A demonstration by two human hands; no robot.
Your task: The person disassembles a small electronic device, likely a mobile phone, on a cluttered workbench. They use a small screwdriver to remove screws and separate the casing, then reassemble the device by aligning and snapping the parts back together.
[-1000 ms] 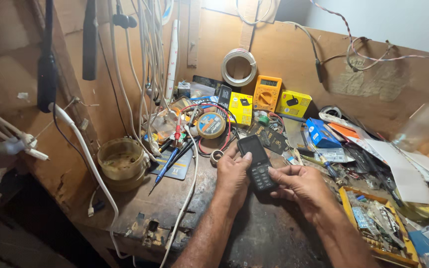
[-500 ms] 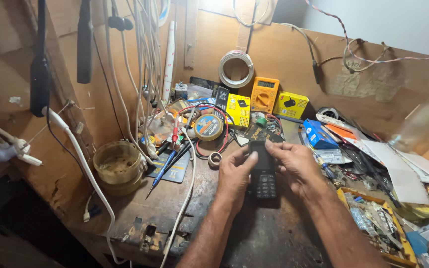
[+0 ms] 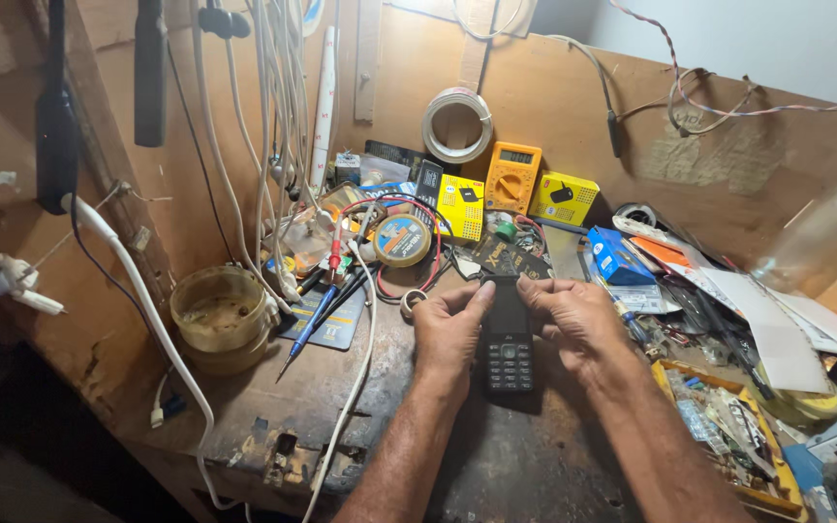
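A black keypad phone (image 3: 509, 339) lies face up near the middle of the dark, worn worktop (image 3: 273, 407), its keypad toward the person. The left hand (image 3: 449, 334) grips its left edge, thumb pressed at the upper corner. The right hand (image 3: 573, 320) closes on the right edge, thumb tip meeting the top of the phone. Behind the phone stand a yellow multimeter (image 3: 513, 176), a yellow box (image 3: 563, 199) and a round reel of tape (image 3: 402, 239). A dirty round tub (image 3: 219, 315) sits well to the left, with a blue-handled tool (image 3: 314, 324) between it and the hands. A yellow tray of small parts (image 3: 728, 431) lies to the right.
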